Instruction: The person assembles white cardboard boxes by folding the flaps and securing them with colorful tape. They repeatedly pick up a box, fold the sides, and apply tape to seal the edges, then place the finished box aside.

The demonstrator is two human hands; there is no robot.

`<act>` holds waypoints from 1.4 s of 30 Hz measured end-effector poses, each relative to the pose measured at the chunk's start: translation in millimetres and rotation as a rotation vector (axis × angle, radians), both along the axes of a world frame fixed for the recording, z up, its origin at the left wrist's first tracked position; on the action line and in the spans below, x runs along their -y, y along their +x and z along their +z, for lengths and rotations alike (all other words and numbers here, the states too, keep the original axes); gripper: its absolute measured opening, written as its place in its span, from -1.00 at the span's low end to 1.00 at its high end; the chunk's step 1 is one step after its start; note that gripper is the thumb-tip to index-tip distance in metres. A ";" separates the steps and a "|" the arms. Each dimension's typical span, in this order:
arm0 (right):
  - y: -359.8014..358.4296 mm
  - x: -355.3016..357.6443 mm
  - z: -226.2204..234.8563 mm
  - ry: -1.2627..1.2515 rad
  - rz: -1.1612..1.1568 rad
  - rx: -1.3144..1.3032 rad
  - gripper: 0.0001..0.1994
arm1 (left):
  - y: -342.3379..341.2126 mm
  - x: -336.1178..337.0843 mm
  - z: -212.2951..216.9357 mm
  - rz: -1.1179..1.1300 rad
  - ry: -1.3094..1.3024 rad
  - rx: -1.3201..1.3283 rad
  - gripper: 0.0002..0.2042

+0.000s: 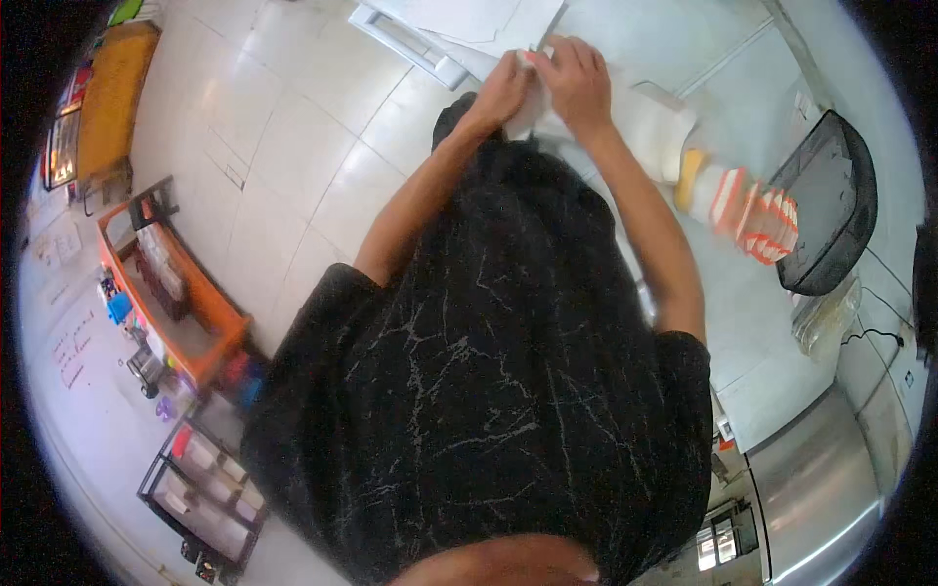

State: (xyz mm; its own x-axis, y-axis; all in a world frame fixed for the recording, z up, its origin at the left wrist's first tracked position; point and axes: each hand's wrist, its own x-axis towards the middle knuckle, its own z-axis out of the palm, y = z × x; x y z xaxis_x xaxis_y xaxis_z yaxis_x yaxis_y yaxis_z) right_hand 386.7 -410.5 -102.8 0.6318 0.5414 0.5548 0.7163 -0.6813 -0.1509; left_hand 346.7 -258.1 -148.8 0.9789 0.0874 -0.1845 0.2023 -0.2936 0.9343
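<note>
My left hand (504, 92) and my right hand (580, 88) meet at the top of the view, by the table's edge. Between their fingertips they pinch a small white piece with an orange-red edge (530, 59); its kind is too small to make out. White sheets (479, 21) lie just beyond the hands. To the right of my right forearm is a pale, crumpled sheet or bag (657, 125). Farther right, several white pieces with orange edges (760, 217) lie in an overlapping row, with a yellow-banded item (690, 178) at its near end.
A black mesh-like tray (831, 203) stands on the white table (772, 376) at the right, near clear plastic bags (826, 317) and a black cable (873, 334). An orange-framed cart (220, 347) and a dark rack (205, 474) stand at the left on the tiled floor (293, 146).
</note>
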 end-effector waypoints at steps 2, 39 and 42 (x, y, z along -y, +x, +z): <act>-8.2 3.1 -3.8 -0.078 0.016 0.068 -0.72 | 1.4 -1.9 -0.6 -0.003 -0.001 0.074 -0.63; -47.4 -4.3 47.6 -0.093 -0.097 -0.894 -0.80 | 15.2 -2.8 14.8 0.025 -0.037 -0.112 -0.64; -20.4 -2.9 31.5 -0.139 -0.091 -1.174 -0.75 | 13.7 -4.6 2.3 0.011 0.018 -0.066 -0.64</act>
State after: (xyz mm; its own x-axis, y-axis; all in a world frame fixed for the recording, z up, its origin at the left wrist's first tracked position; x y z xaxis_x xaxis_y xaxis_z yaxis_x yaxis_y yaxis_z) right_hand 366.3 -407.5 -71.3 0.7543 0.4777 -0.4504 0.1363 -0.7850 -0.6043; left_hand 360.4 -253.6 -146.5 0.9638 0.1018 -0.2465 0.2661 -0.3076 0.9136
